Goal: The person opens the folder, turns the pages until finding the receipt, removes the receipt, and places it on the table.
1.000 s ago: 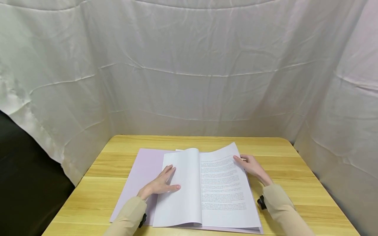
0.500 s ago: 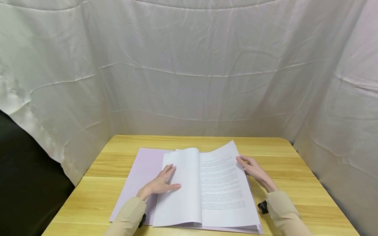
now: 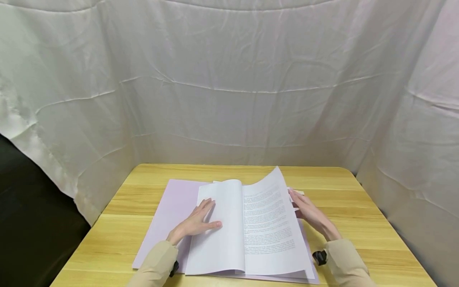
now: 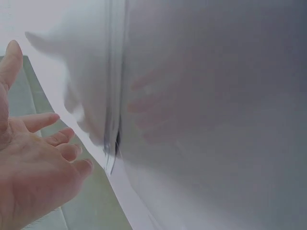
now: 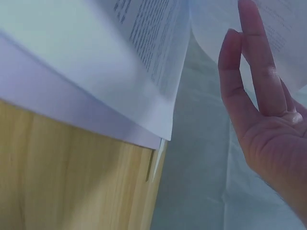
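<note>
An opened stack of white pages [image 3: 265,259] lies on a lavender folder [image 3: 172,207]. Its left-hand leaf [image 3: 222,247] is blank and bulges near the middle; the right-hand sheet [image 3: 269,223] bears printed text and curls upward at its far corner. My left hand [image 3: 195,223] rests on the blank leaf with fingers spread. My right hand [image 3: 310,209] is at the outer edge of the printed sheet, its fingertips partly hidden behind the paper. In the right wrist view, straight fingers [image 5: 261,72] stand up beside the raised sheet [image 5: 283,28], with the lower pages [image 5: 110,72] to their left.
The wooden table [image 3: 362,223] extends around the folder on every side. White corners of lower sheets [image 3: 300,193] stick out beside the right hand. Pale cloth [image 3: 251,111] hangs behind and at both sides, with something black [image 3: 32,223] at the left.
The printed sheet's far corner has risen and shifted left, and the sheet curls more. My right thumb no longer lies over the sheet's edge. The left hand has barely moved.
</note>
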A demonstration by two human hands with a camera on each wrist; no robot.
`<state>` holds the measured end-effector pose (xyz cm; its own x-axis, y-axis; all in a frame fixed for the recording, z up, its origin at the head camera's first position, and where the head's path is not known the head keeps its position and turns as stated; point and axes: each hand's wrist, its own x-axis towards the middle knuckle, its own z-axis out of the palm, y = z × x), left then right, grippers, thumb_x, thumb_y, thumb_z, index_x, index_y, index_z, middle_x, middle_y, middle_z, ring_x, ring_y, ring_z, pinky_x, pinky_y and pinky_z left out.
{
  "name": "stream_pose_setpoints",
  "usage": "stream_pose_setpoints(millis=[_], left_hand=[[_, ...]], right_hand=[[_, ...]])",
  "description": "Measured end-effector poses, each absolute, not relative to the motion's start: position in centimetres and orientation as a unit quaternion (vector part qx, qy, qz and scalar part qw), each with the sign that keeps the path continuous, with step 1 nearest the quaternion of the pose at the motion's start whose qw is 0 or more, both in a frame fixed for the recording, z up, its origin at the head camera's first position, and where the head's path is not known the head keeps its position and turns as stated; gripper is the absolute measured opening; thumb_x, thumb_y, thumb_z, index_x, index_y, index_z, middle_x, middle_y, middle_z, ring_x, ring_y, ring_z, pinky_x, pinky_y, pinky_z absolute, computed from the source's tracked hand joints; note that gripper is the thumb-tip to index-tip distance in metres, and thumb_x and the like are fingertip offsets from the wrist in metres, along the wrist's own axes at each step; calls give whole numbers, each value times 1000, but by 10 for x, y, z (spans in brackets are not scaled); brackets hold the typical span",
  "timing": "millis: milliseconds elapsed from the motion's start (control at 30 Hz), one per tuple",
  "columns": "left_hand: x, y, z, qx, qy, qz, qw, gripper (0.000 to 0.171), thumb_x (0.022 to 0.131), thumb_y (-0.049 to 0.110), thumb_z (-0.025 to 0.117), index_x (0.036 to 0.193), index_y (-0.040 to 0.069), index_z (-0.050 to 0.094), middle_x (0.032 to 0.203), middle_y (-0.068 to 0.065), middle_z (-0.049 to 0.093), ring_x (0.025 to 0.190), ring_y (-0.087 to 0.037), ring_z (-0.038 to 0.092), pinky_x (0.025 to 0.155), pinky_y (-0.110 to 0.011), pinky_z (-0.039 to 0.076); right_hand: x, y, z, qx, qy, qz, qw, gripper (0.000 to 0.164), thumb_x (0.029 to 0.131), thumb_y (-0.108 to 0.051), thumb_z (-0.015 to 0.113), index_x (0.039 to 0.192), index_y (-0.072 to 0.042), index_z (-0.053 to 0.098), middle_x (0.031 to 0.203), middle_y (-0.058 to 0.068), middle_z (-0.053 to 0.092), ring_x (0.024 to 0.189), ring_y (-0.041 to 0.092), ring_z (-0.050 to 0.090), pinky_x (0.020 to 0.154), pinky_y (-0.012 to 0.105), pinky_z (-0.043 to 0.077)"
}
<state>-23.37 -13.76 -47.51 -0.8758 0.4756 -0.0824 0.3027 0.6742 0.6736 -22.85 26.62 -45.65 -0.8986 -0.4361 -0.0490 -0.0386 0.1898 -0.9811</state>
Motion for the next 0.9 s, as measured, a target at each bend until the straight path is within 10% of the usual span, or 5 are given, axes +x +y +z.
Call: stream_pose_setpoints(millis=[900], left_hand=[[-222, -105, -465, 228, 866, 424, 133, 96, 93, 54, 65, 161, 6, 18, 168, -23, 11, 156, -46, 7, 124, -69, 8]], right_hand=[[-207, 237, -447, -156, 773, -587, 184, 62, 111, -46, 18, 162, -11, 16, 156, 35, 34, 113, 37, 70, 94, 33, 58]])
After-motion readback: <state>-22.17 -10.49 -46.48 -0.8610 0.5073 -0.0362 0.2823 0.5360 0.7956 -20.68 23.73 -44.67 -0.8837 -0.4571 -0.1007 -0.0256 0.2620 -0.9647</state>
